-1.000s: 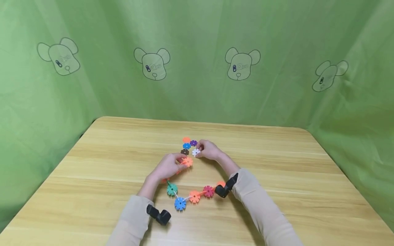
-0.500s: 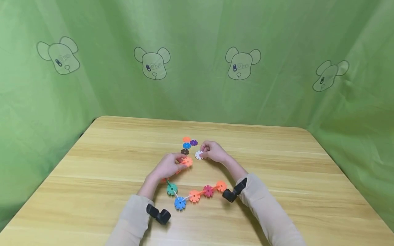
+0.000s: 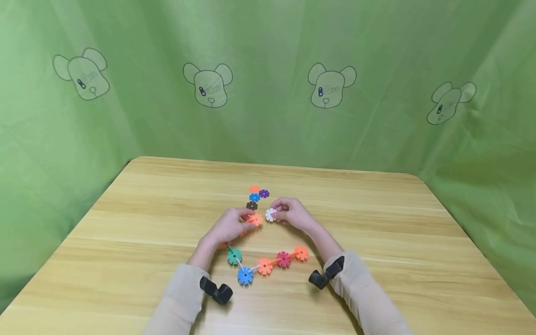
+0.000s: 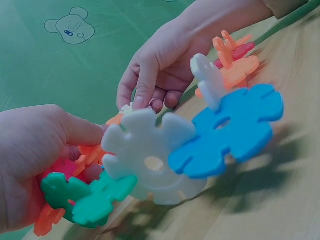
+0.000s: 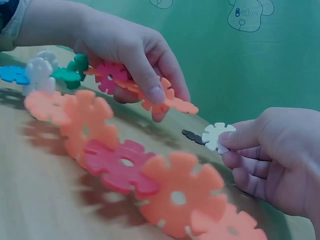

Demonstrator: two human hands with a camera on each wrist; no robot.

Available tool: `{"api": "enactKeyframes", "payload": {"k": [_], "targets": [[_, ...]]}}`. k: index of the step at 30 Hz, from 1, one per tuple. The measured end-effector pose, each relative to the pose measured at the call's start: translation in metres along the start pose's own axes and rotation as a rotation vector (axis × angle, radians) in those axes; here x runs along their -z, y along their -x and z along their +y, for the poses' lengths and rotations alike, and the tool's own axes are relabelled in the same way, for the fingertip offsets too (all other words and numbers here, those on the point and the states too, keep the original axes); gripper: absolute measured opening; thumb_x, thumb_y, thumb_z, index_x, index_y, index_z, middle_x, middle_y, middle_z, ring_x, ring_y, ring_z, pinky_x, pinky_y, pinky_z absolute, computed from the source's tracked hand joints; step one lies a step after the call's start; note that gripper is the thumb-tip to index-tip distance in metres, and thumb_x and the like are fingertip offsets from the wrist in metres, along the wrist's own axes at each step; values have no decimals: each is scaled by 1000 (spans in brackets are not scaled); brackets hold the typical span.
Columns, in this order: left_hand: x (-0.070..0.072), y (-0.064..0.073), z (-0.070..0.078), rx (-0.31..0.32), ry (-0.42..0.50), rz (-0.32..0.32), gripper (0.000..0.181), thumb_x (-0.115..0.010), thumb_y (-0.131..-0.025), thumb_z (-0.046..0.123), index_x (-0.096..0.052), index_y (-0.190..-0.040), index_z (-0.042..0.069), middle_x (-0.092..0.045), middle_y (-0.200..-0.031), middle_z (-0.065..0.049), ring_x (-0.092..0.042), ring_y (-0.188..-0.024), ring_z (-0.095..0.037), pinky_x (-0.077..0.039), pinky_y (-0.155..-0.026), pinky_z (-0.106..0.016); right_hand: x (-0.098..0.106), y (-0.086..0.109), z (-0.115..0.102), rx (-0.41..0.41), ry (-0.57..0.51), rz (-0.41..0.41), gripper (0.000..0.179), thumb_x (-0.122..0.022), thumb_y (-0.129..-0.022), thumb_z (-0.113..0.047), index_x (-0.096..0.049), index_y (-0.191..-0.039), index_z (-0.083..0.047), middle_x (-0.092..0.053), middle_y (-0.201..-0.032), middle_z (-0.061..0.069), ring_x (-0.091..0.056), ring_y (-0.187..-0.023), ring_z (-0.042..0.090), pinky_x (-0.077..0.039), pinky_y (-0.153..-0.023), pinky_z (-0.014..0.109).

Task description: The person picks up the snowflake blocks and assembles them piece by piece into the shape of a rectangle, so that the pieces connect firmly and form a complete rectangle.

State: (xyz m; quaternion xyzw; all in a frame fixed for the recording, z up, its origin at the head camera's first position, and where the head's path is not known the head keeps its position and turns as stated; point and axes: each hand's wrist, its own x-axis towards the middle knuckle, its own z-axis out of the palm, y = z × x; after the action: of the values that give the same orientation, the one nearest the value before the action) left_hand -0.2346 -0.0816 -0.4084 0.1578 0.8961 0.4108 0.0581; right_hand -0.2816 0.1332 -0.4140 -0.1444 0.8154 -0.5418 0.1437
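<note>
My left hand (image 3: 228, 227) pinches the orange end disc (image 3: 257, 219) of a chain of slotted, flower-shaped plastic discs. From there the chain curves toward me through a green disc (image 3: 234, 256) and a blue disc (image 3: 245, 276), then rightward to another orange disc (image 3: 301, 253). Part of it is covered by the left hand in the head view. Between thumb and fingers, my right hand (image 3: 295, 214) holds a single white disc (image 5: 216, 137), upright and a small gap away from the orange end. The left wrist view shows a white linking disc (image 4: 150, 160) close up.
Beyond the hands lie loose discs: dark brown (image 3: 252, 205), blue (image 3: 254, 197), purple (image 3: 264, 193) and orange (image 3: 254, 189). They rest on a wooden table (image 3: 377, 223). A green curtain (image 3: 268, 135) stands behind its far edge.
My right hand has drawn the white disc away from the loose discs, toward me and slightly right, then level with the orange end. The left hand and chain stay nearly still.
</note>
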Motion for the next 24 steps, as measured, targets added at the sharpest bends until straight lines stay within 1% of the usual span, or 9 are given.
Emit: {"api": "enactKeyframes", "payload": {"k": [4, 8, 12, 17, 21, 24], "targets": [[0, 0, 1, -4, -5, -1, 39, -66, -86, 18, -60, -121, 5, -64, -99, -5, -54, -75, -14, -47, -70, -29, -4, 5, -1, 4, -24, 9, 22, -64, -81, 2, -60, -103, 3, -62, -83, 9, -57, -67, 17, -49, -59, 26], [0, 1, 1, -10, -6, -3, 39, -66, -86, 18, -60, -121, 5, -64, -100, -6, -54, -74, -14, -47, -71, -30, -6, 6, 1, 21, -13, 24, 20, -65, -82, 0, -60, -101, 2, -62, -82, 9, -56, -65, 17, -49, -57, 26], [0, 1, 1, -13, -11, -1, 38, -66, -86, 18, -60, -122, 6, -64, -102, -7, -56, -78, -15, -48, -74, -32, -8, 6, 1, 51, -5, 42, 18, -64, -83, -1, -61, -100, 2, -62, -82, 8, -55, -64, 16, -48, -56, 25], [-1, 1, 1, -12, -14, -4, 38, -66, -86, 19, -60, -122, 6, -64, -102, -6, -57, -86, -16, -48, -78, -34, -8, 7, 1, 59, -3, 56, 16, -65, -83, -2, -61, -98, 1, -62, -81, 8, -55, -63, 17, -46, -54, 24], [0, 1, 2, -8, -4, -9, 39, -66, -86, 18, -60, -122, 6, -64, -102, -6, -55, -83, -15, -47, -76, -33, -8, 8, 1, 65, 5, 46, 15, -65, -83, -2, -62, -98, 1, -62, -82, 8, -56, -66, 18, -48, -57, 25], [0, 1, 2, -15, 8, -16, 39, -66, -86, 18, -60, -122, 5, -64, -102, -7, -54, -73, -15, -47, -72, -32, -9, 9, 0, 77, 6, 31, 14, -64, -83, -1, -62, -97, 1, -62, -83, 9, -57, -70, 20, -50, -61, 27]]}}
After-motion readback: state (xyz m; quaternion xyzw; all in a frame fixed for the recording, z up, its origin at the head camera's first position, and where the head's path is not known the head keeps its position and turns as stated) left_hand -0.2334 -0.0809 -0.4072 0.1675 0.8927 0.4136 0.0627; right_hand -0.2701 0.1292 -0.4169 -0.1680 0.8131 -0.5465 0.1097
